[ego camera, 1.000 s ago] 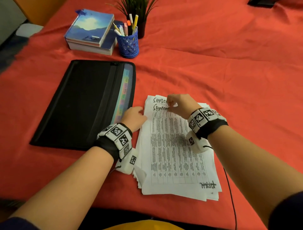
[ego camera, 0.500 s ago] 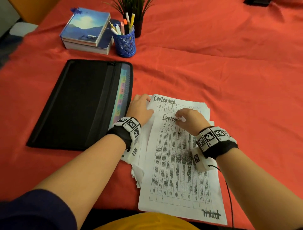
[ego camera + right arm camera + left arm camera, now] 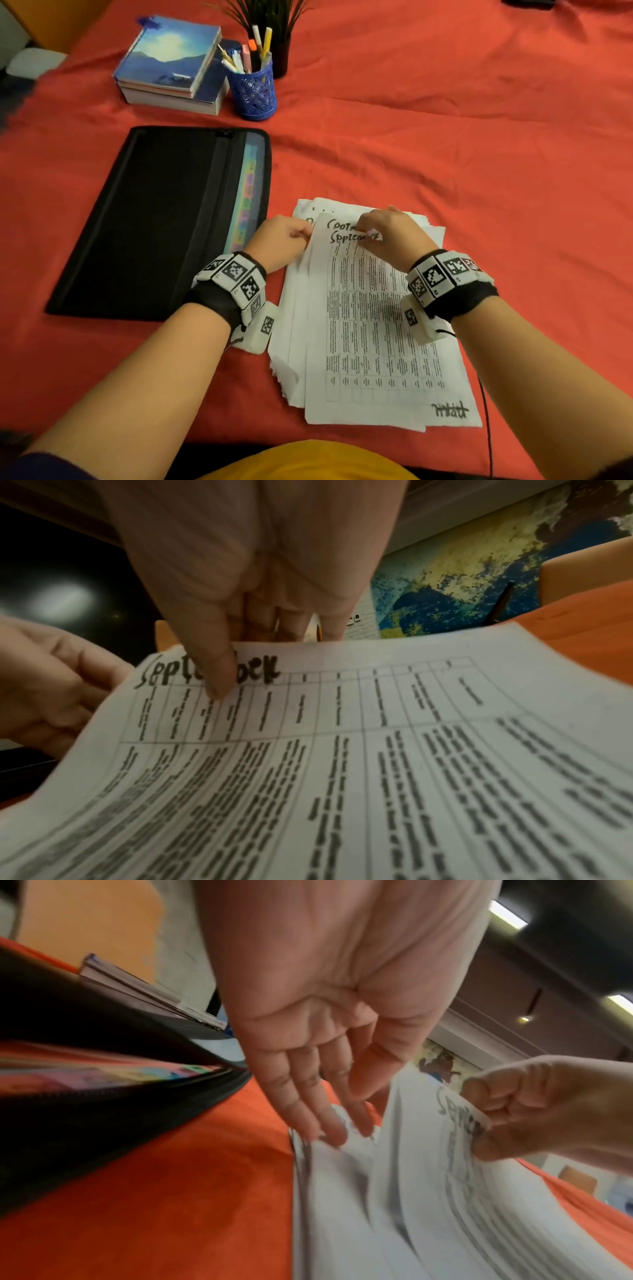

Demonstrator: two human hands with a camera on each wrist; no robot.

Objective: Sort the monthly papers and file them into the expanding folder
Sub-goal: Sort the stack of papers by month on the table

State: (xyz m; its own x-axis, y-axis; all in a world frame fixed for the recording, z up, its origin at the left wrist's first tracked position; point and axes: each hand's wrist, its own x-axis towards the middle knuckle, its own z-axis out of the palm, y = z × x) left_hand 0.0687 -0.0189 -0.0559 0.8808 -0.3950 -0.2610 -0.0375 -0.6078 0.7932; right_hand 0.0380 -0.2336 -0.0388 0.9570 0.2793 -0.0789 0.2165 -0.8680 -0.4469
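- Top September sheet (image 3: 370, 325) pulled back up over the paper stack (image 3: 289, 373) since half a second ago. Then lay slid toward the near edge of the counter (image 3: 479, 154); now squared again just under a second September heading.
- Right hand (image 3: 390, 233) pinching that sheet's far edge, thumb on the heading, fingers beneath, edge lifted a little.
- Left hand (image 3: 281, 240) relaxed and holding nothing, straight fingertips resting on the stack's far left corner.
- Likely meaning: matching September pages being gathered as one batch; sorting under way, nothing lifted toward the folder yet.
- Expanding folder (image 3: 154, 219) flat just left of the stack, coloured tabs (image 3: 248, 202) showing along its open right side.
- Books (image 3: 168, 65), pen cup (image 3: 255, 92) and plant (image 3: 274, 20) by the far edge, well apart from the papers.
- In the way: left wrist lying between stack and folder mouth; loose lower sheets fanned and liable to slip.
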